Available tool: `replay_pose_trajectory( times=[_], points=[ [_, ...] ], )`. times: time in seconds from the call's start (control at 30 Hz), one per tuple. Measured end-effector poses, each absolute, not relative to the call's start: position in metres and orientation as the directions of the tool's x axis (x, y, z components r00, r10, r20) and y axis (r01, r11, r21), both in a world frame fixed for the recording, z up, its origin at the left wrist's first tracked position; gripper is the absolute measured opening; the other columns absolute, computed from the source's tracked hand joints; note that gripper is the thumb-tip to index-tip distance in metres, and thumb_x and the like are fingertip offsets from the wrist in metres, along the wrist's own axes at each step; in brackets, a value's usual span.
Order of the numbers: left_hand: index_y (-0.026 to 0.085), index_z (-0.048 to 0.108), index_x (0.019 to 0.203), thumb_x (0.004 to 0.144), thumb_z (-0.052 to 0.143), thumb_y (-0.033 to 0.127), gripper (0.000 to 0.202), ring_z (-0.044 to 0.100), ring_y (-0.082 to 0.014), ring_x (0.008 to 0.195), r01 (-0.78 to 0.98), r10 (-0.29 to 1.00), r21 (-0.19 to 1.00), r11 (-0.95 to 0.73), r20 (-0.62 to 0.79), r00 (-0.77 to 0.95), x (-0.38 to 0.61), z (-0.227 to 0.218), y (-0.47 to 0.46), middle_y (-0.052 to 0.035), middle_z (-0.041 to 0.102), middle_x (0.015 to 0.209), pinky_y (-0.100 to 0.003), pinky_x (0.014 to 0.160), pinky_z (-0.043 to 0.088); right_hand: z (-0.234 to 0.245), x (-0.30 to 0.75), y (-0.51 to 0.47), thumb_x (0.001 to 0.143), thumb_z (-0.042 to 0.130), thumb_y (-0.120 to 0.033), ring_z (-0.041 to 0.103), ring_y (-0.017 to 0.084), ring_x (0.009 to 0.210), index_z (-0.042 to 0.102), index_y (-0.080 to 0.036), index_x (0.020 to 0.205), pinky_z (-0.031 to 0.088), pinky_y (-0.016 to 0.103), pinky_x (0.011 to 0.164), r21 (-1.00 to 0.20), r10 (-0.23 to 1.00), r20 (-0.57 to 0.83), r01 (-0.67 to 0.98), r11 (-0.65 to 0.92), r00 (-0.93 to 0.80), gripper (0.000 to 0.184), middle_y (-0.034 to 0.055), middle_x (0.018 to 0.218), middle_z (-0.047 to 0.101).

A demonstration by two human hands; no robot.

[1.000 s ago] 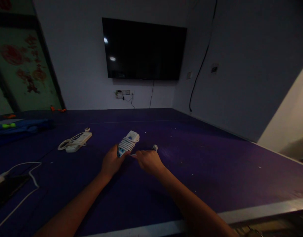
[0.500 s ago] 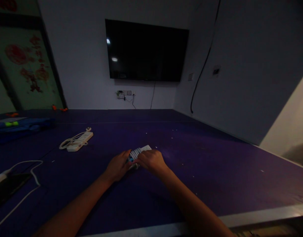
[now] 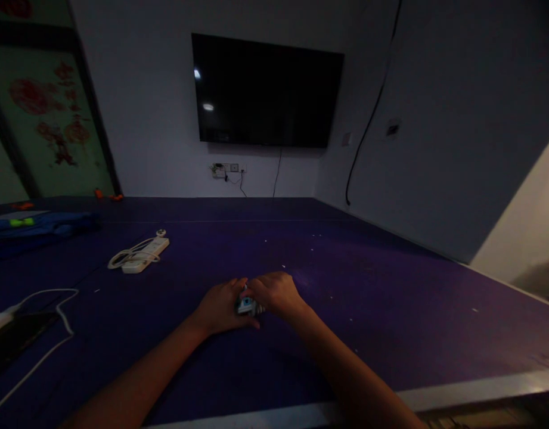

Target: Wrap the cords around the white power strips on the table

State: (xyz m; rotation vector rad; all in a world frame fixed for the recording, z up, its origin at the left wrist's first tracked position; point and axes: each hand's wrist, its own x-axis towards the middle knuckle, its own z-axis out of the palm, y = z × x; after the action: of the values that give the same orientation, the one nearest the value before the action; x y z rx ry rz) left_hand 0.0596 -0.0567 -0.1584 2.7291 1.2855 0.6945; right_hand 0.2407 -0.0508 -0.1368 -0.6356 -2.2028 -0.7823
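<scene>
A white power strip (image 3: 246,307) with blue on its end sits between my two hands, low over the purple surface. Pale cord is wound around it; most of the strip is hidden behind my fingers. My left hand (image 3: 221,305) grips it from the left, with the thumb on the near side and the fingers on the far side. My right hand (image 3: 275,293) is closed over its right part, fingers curled against the cord, so the exact hold of its fingertips is covered.
Another white power strip (image 3: 145,256) with a loosely looped cord lies to the left. Nearer, a white cable (image 3: 62,313) curves beside a dark flat object (image 3: 26,333). Blue cloth (image 3: 64,224) lies at far left. A television (image 3: 267,92) hangs on the wall.
The strip has turned between my hands: its blue end now faces me, and its white far end is no longer visible. My left thumb has come around to the near side.
</scene>
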Motion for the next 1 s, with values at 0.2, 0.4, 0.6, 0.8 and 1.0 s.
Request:
replay_pose_trajectory(
  times=[0.2, 0.4, 0.6, 0.8, 1.0],
  points=[
    [0.023, 0.06, 0.101, 0.062, 0.064, 0.062, 0.056, 0.061, -0.0242, 0.096, 0.711, 0.715, 0.179, -0.68, 0.373, 0.59, 0.067, -0.154, -0.063, -0.0056, 0.065, 0.104, -0.035, 0.081, 0.048, -0.139, 0.237, -0.051, 0.088, 0.05, -0.04, 0.056, 0.011, 0.052, 0.062, -0.019, 0.072, 0.025, 0.025, 0.048, 0.332, 0.26, 0.694, 0.619, 0.712, -0.671, 0.029, -0.0001, 0.057, 0.063],
    [0.017, 0.055, 0.111, 0.066, 0.06, 0.063, 0.065, 0.063, -0.0269, 0.093, 0.756, 0.719, 0.079, -0.65, 0.387, 0.578, 0.066, -0.158, -0.06, -0.0103, 0.065, 0.104, -0.037, 0.078, 0.05, -0.126, 0.249, -0.049, 0.079, 0.059, -0.048, 0.058, 0.013, 0.058, 0.067, -0.018, 0.078, 0.027, 0.024, 0.051, 0.05, 0.533, 0.64, 0.721, 0.691, -0.554, 0.031, 0.0033, 0.066, 0.066],
    [0.011, 0.05, 0.117, 0.068, 0.054, 0.067, 0.074, 0.064, -0.0288, 0.092, 0.776, 0.735, 0.016, -0.631, 0.333, 0.591, 0.056, -0.153, -0.055, -0.0146, 0.065, 0.105, -0.039, 0.076, 0.051, -0.116, 0.28, -0.034, 0.055, 0.075, -0.052, 0.051, 0.01, 0.05, 0.069, -0.016, 0.067, 0.03, 0.021, 0.048, -0.561, 0.83, 0.34, 0.613, 0.556, -0.442, 0.039, 0.0, 0.055, 0.059],
    [0.009, 0.048, 0.12, 0.071, 0.055, 0.063, 0.073, 0.06, -0.0288, 0.102, 0.735, 0.702, 0.005, -0.678, 0.304, 0.644, 0.048, -0.151, -0.05, -0.0175, 0.06, 0.116, -0.039, 0.087, 0.048, -0.116, 0.304, -0.026, 0.053, 0.077, -0.042, 0.048, 0.007, 0.049, 0.062, -0.013, 0.058, 0.035, 0.019, 0.049, -0.847, 0.721, -0.056, 0.415, 0.331, -0.691, 0.033, -0.003, 0.053, 0.056],
    [0.01, 0.05, 0.117, 0.068, 0.058, 0.063, 0.073, 0.06, -0.0286, 0.101, 0.728, 0.686, -0.03, -0.685, 0.31, 0.659, 0.048, -0.15, -0.051, -0.0161, 0.062, 0.113, -0.038, 0.086, 0.047, -0.112, 0.318, -0.024, 0.052, 0.078, -0.034, 0.043, 0.005, 0.045, 0.062, -0.013, 0.062, 0.031, 0.018, 0.044, -0.853, 0.797, -0.023, 0.428, 0.3, -0.604, 0.028, -0.0054, 0.05, 0.053]
  ],
)
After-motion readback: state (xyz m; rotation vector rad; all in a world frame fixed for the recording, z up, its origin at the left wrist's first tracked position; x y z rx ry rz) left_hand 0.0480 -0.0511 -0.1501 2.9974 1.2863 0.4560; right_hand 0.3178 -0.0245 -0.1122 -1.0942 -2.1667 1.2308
